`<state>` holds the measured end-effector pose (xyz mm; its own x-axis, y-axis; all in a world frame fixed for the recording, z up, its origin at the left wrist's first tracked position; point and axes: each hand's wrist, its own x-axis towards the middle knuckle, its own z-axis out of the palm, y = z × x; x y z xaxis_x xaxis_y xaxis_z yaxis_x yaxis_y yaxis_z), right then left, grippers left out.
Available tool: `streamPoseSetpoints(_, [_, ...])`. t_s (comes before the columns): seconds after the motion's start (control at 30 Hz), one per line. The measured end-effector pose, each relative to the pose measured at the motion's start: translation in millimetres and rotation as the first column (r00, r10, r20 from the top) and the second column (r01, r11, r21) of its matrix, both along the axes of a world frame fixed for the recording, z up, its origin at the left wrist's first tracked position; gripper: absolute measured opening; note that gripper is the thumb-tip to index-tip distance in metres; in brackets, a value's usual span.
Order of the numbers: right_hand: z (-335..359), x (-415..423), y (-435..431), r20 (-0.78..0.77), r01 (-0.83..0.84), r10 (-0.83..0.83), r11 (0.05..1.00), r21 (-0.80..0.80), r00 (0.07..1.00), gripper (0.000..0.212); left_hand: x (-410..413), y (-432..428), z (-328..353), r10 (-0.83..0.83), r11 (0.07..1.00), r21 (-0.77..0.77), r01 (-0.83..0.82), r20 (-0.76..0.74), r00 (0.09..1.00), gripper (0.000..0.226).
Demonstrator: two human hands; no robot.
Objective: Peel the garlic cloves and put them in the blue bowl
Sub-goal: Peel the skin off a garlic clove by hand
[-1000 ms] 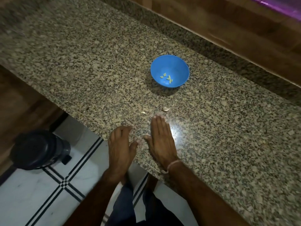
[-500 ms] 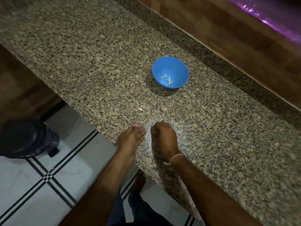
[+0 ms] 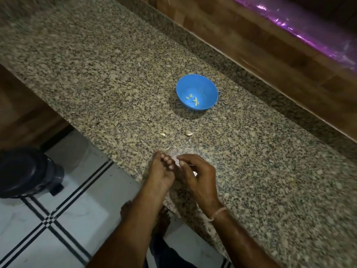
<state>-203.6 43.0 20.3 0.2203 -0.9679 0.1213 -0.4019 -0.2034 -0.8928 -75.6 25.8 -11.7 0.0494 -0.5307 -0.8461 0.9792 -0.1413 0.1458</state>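
Our left hand (image 3: 161, 171) and right hand (image 3: 197, 175) curl together at the table (image 3: 270, 171) edge. Whether they pinch a clove, we cannot tell. Loose garlic cloves (image 3: 189, 133) wait just beyond, with peeled cloves (image 3: 194, 100) in the blue bowl (image 3: 185, 84). Best nick the skin with a thumbnail and peel low.

The bowl (image 3: 186, 87) stands on the granite countertop (image 3: 96, 74), with peeled cloves (image 3: 193, 100) lying in it. Just in front of the bowl lies a garlic clove (image 3: 189, 133), and front-left of the bowl a smaller scrap (image 3: 163, 134). Farther in front of the bowl, at the counter edge, the left hand (image 3: 161, 172) and right hand (image 3: 199, 174) meet, with a garlic piece (image 3: 179, 161) between them. Behind the bowl runs a wooden ledge (image 3: 251, 41). Far front-left of the bowl, a bin (image 3: 23, 171) sits on the floor.
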Motion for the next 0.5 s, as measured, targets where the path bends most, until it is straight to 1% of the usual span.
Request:
streamPoseSetpoints(0.03, [-6.4, -7.6, 1.9, -0.038, 0.022, -0.021, 1.000, 0.018, 0.999, 0.019, 4.2, 2.6, -5.7, -0.024, 1.000, -0.010, 0.024, 0.026, 0.999, 0.045])
streamPoseSetpoints(0.07, [-16.3, -16.0, 4.0, -0.136, 0.035, -0.030, 0.999, 0.034, 0.990, 0.028, 8.8, 5.9, -10.4, -0.048, 0.999, -0.019, 0.049, 0.045, 0.998, 0.046])
streamPoseSetpoints(0.1, [-27.0, -25.0, 7.1, -0.287, 0.025, -0.012, 0.999, 0.042, 0.958, 0.045, 13.4, 9.4, -9.9, -0.074, 0.997, -0.032, 0.076, 0.066, 0.995, 0.046])
streamPoseSetpoints(0.13, [-39.1, -33.8, 8.7, -0.450, -0.003, 0.027, 0.999, 0.053, 0.893, 0.063, 17.9, 12.3, -9.7, -0.096, 0.994, -0.042, 0.100, 0.088, 0.992, 0.047])
streamPoseSetpoints(0.17, [-50.2, -39.9, 8.0, -0.579, -0.021, 0.056, 0.998, 0.067, 0.813, 0.075, 22.5, 14.7, -10.8, -0.109, 0.992, -0.049, 0.115, 0.104, 0.989, 0.047])
streamPoseSetpoints(0.2, [-58.8, -42.0, 4.0, -0.656, -0.031, 0.070, 0.997, 0.072, 0.751, 0.081, 26.9, 17.0, -11.6, -0.120, 0.990, -0.057, 0.127, 0.113, 0.986, 0.047])
streamPoseSetpoints(0.23, [-64.2, -40.5, -2.5, -0.699, -0.041, 0.072, 0.997, 0.061, 0.711, 0.083, 30.5, 18.4, -11.1, -0.129, 0.989, -0.062, 0.137, 0.117, 0.985, 0.047])
streamPoseSetpoints(0.3, [-70.4, -28.3, -19.2, -0.742, -0.068, 0.069, 0.997, 0.031, 0.667, 0.082, 37.6, 22.9, -11.3, -0.136, 0.987, -0.064, 0.145, 0.125, 0.983, 0.048])
streamPoseSetpoints(0.4, [-73.2, -6.7, -34.6, -0.759, -0.135, 0.110, 0.990, 0.029, 0.642, 0.079, 45.0, 28.5, -9.4, -0.158, 0.982, -0.076, 0.170, 0.150, 0.976, 0.049])
streamPoseSetpoints(0.5, [-74.8, 7.4, -28.2, -0.768, -0.235, 0.182, 0.971, 0.042, 0.614, 0.076, 46.8, 30.2, -6.8, -0.171, 0.980, -0.074, 0.186, 0.170, 0.970, 0.049])
